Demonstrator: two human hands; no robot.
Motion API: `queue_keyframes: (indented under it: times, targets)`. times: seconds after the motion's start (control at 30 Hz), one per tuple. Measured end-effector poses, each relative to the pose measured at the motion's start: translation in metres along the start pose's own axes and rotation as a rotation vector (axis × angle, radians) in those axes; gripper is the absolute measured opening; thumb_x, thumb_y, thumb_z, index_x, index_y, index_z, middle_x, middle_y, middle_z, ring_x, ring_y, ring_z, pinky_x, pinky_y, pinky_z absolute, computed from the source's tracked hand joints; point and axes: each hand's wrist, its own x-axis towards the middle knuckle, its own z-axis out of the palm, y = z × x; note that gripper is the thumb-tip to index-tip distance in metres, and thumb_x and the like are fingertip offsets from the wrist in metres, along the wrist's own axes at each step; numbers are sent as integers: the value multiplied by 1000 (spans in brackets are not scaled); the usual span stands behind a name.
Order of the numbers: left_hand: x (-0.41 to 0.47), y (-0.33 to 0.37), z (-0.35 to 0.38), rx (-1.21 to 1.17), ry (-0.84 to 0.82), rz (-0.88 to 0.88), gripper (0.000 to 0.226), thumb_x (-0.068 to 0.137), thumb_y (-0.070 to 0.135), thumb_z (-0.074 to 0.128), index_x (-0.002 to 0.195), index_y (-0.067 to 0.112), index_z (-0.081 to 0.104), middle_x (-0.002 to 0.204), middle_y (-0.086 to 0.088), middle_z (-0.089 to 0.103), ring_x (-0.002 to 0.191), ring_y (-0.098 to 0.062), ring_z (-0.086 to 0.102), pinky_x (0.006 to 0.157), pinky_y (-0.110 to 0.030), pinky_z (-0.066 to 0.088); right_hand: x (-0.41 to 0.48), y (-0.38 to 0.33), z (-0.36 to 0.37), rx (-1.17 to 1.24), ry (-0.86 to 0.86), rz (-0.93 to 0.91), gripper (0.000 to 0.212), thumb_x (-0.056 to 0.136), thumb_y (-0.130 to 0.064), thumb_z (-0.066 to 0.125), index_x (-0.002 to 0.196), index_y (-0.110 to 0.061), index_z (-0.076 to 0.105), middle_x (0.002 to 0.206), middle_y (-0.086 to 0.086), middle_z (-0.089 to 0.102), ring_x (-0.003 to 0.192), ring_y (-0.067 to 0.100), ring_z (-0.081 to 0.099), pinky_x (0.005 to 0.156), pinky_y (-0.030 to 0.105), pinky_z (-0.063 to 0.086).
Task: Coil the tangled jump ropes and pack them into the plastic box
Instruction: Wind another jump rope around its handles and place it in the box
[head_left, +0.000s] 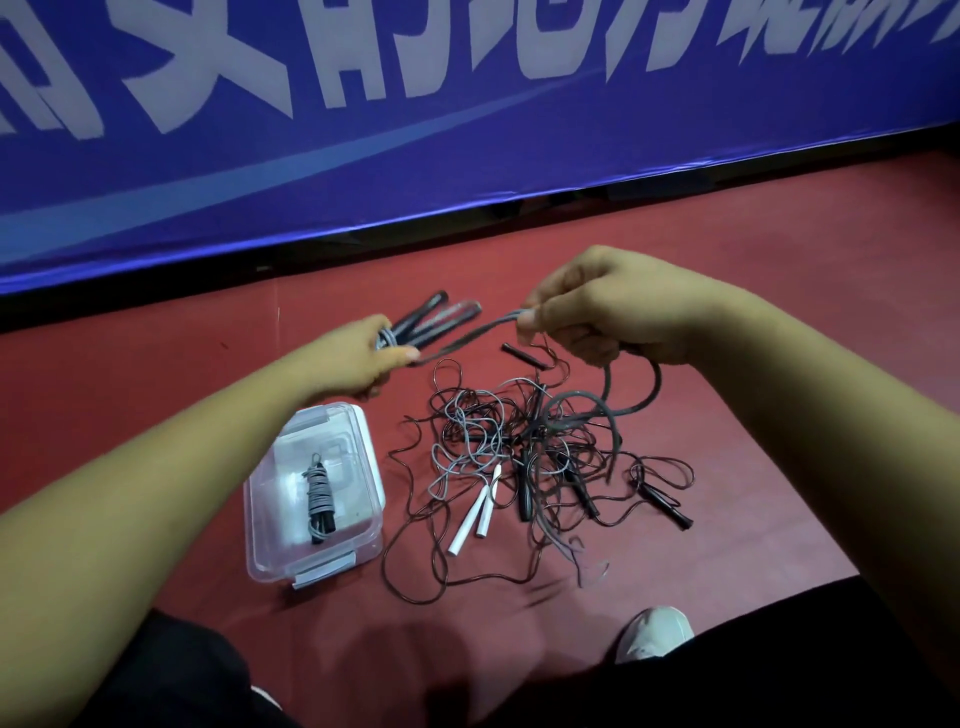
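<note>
A red floor (727, 270) is seen, bounded on the far side by a blue banner (467, 135) printed with large white characters. Dark handles (441, 318) are gripped in the curled fingers of the left hand (371, 353), and a thick gray rope (483, 327) running from them is pinched by the right hand (613, 306), its fingers closed on it. A tangle of thin ropes (524, 457) (a pair of white handles (475, 514) among them) is spread on the floor between the arms. Just to its left a clear plastic box (265, 545) is set, with one coiled gray rope (319, 499) laid inside. A pale shoe (654, 631) is seen at the near edge.
</note>
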Motion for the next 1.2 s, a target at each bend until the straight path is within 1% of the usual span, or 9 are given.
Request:
queue_keyframes:
  times: [0.1, 0.23, 0.4, 0.5, 0.67, 0.8, 0.9, 1.07, 1.2]
  targets:
    - [-7, 6, 10, 133, -158, 28, 28, 95, 40, 61, 102, 15, 51, 65, -8, 56, 54, -21, 53, 52, -30, 43, 1, 1, -3, 100, 96, -19, 14, 95, -3, 58, 96, 10, 64, 53, 2, 28, 43, 13, 23, 43, 21, 19]
    - [-25, 32, 22, 550, -228, 175, 33, 92, 54, 56, 96, 22, 50, 77, 2, 56, 63, -11, 51, 56, -27, 38, 4, 1, -3, 130, 145, -48, 15, 95, -4, 58, 95, 11, 63, 52, 2, 27, 42, 13, 24, 42, 20, 20]
    - [-47, 43, 45, 763, -299, 258, 53, 79, 76, 54, 83, 23, 49, 72, 5, 52, 63, -8, 47, 58, -31, 36, 14, 6, 0, -89, 232, -92, 19, 95, -9, 63, 88, 8, 67, 48, 0, 38, 40, 15, 34, 44, 24, 28]
    - [-49, 45, 49, 823, -321, 363, 46, 87, 68, 54, 86, 22, 45, 67, 4, 48, 58, -8, 42, 56, -33, 35, 17, 13, -3, -281, 306, -113, 15, 94, -14, 67, 90, -1, 73, 49, -1, 45, 39, 13, 45, 44, 23, 37]
    - [-48, 50, 17, 802, -332, 526, 18, 92, 34, 62, 92, 33, 43, 68, 4, 56, 57, -11, 54, 63, -37, 51, 23, 29, -10, -290, 355, -125, 17, 91, -19, 71, 97, -3, 75, 52, 3, 53, 39, 8, 54, 44, 19, 43]
    - [-59, 64, -10, 552, -237, 623, 17, 89, 32, 67, 93, 36, 52, 62, 6, 51, 52, -7, 45, 52, -21, 36, 29, 40, -16, -195, 323, -127, 25, 86, -27, 76, 90, -3, 75, 58, 13, 58, 48, 18, 57, 56, 30, 45]
    - [-65, 63, -16, 261, -214, 606, 19, 88, 30, 72, 94, 40, 57, 69, 14, 55, 57, -3, 46, 56, -20, 38, 32, 44, -9, -213, 272, -124, 25, 87, -25, 74, 85, 0, 74, 57, 15, 59, 49, 22, 52, 57, 33, 40]
    - [-56, 65, -12, -722, -138, 458, 12, 90, 10, 52, 91, 19, 44, 63, 5, 49, 51, -10, 38, 49, -23, 35, 33, 49, 5, 81, -77, 41, 30, 89, -34, 61, 81, -5, 64, 60, 8, 53, 53, 21, 57, 57, 30, 39]
    - [-39, 55, -31, -1059, 78, 296, 13, 99, 12, 46, 95, 24, 47, 58, 1, 35, 48, -10, 32, 52, -26, 26, 34, 45, 9, 283, -159, 95, 25, 87, -31, 61, 81, -7, 59, 60, 1, 46, 48, 16, 45, 54, 28, 42]
